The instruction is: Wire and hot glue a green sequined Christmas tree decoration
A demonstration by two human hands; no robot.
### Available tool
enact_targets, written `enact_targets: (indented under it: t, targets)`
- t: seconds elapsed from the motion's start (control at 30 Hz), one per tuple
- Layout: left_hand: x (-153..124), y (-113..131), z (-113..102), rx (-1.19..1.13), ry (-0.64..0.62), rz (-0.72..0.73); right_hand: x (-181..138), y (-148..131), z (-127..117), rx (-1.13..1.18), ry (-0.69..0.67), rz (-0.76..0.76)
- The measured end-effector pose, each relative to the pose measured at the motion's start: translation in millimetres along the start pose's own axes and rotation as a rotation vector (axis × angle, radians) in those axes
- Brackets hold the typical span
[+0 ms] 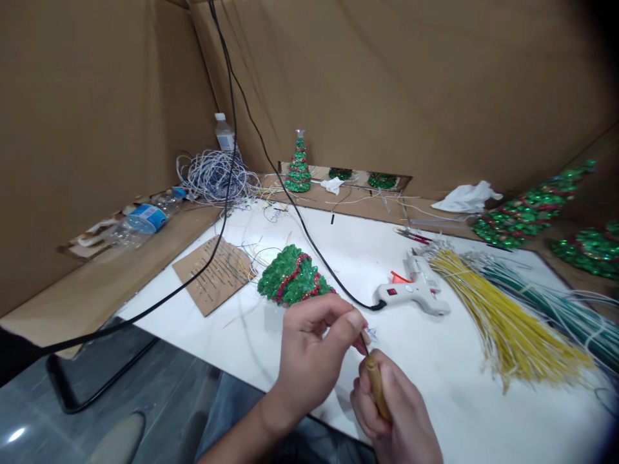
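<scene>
My right hand [391,406] is closed around the wooden handle of an awl [377,386]. The awl's thin dark shaft points up and to the left, toward the fingertips of my left hand [314,348]. Thumb and fingers of that hand are pinched together over the narrow end of a small green tinsel Christmas tree [294,274], which lies on its side with a red garland wound round it. A clear, star-like piece [371,334] shows just past my left fingertips. Where the shaft's tip meets the tree is hidden by my fingers.
A white glue gun [413,287] lies right of the tree, its black cable crossing the white board [290,348]. Yellow wires [503,309] and green wires [546,303] lie at right. Slitted cardboard [213,274], a wire tangle [217,177] and bottles are left; finished trees [298,167] stand behind.
</scene>
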State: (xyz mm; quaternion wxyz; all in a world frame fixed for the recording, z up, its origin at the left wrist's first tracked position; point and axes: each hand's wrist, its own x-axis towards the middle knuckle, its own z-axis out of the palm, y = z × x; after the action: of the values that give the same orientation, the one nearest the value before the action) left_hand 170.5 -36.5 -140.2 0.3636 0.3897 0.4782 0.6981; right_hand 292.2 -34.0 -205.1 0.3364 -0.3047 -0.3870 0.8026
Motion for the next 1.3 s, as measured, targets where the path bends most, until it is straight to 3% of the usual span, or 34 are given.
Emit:
enact_targets:
  t: [0.77,1.3]
  targets:
    - [-2.2,-6.3,1.6,-0.105,-0.102,-0.009,0.7,-3.9,-6.4,0.26,-0.181,0.115]
    - [1.3,-13.3,-1.9,-0.077,-0.098,-0.015,6.1,-15.2,-2.1,0.235,-0.147,0.243]
